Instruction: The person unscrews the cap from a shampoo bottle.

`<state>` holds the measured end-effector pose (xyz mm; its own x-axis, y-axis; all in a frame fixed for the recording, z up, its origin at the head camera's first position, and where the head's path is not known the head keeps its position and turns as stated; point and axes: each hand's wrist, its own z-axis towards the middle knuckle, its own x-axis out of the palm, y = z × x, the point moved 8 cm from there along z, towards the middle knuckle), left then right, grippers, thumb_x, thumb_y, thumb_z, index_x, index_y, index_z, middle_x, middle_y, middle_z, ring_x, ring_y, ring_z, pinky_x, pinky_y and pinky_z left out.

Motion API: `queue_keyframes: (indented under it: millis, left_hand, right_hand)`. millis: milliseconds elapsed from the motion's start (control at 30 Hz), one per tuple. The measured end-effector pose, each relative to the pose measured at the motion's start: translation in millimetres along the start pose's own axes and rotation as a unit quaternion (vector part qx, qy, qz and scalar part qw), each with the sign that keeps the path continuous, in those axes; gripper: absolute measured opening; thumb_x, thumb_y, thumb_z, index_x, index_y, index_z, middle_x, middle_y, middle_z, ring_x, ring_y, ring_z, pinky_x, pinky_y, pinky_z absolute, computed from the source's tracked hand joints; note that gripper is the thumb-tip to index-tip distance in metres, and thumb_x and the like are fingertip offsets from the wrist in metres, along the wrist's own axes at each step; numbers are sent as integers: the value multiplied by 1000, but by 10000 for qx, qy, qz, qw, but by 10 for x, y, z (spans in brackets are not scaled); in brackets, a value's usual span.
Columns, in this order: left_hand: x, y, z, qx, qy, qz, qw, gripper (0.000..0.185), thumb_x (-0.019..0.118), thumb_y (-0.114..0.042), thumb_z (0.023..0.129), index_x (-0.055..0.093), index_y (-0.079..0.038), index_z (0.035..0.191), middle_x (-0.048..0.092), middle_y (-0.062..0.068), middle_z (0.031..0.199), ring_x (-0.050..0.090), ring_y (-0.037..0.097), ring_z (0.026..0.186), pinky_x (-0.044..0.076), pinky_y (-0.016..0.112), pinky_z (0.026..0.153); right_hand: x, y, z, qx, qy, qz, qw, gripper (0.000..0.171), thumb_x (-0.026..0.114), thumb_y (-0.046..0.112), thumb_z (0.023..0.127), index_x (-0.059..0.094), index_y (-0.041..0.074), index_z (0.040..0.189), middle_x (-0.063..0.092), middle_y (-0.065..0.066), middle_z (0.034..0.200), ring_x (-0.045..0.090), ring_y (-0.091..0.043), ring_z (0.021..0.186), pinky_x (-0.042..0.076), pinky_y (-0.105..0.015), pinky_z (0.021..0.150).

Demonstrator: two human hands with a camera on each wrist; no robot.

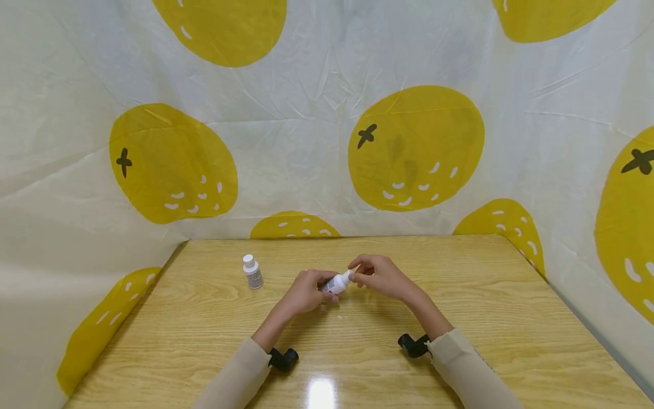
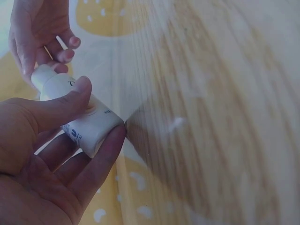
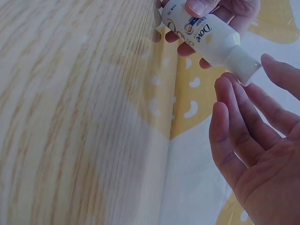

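Note:
A small white Dove bottle (image 3: 201, 35) is held above the table, tilted, with its capped end toward the right hand. My left hand (image 1: 307, 292) grips its body, thumb on one side and fingers round the other, as the left wrist view shows. At the white cap (image 3: 243, 65), my right hand (image 1: 380, 275) has thumb and fingertips on either side, pinching it lightly. The other fingers of that hand are loosely bent, holding nothing. A second white bottle (image 1: 252, 272), also capped, stands upright on the table to the left of both hands.
The wooden table (image 1: 460, 295) has a glossy top with a bright reflection near the front. Behind it and at the sides hangs a white cloth (image 1: 306, 170) printed with yellow fruit. Each wrist wears a black camera mount (image 1: 283, 360).

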<state>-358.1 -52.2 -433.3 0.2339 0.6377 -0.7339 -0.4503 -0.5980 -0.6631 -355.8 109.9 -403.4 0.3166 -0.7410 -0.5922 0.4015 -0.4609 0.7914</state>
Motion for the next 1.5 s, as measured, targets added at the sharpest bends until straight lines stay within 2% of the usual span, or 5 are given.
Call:
queue_keyframes:
  millis: [333,633,933,1233,1500]
  left_hand:
    - [0,15,4,-4,-8,37,10000,37,86,-19,85,77,-18,121,78,1,111,67,15,98,54,40,87]
    - [-3,11,9,39,-11,2,10000,38,86,-20,85,77,-18,122,78,2,112,68,15,99,55,40,87]
    - [-5,5,3,57,-11,-1,10000,37,86,-19,85,77,-18,121,78,1,111,67,14,97,54,38,86]
    - [-4,7,2,16,-4,-15,10000,39,86,-19,85,77,-18,123,78,1,113,67,15,98,55,39,86]
    - [-5,5,0,-7,-20,-14,10000,39,86,-19,85,77,-18,123,78,1,113,68,15,99,55,40,87]
  right_hand:
    - [4,-24,3,136,-41,22,9999,23,68,25,101,72,5,112,74,-22,97,71,-38,86,55,-29,70]
    - [1,-12,4,9,22,50,10000,22,68,21,101,71,4,114,74,-23,96,71,-38,85,55,-30,71]
    - [12,-13,2,59,49,83,9999,24,67,22,102,70,6,118,75,-22,99,72,-39,88,57,-31,71]
    - [5,-14,3,85,-7,92,9999,21,67,22,102,71,5,113,75,-22,97,72,-38,86,56,-28,70]
    - [9,4,-1,-45,46,152,9999,20,68,18,101,70,3,114,74,-25,98,71,-40,86,56,-29,71]
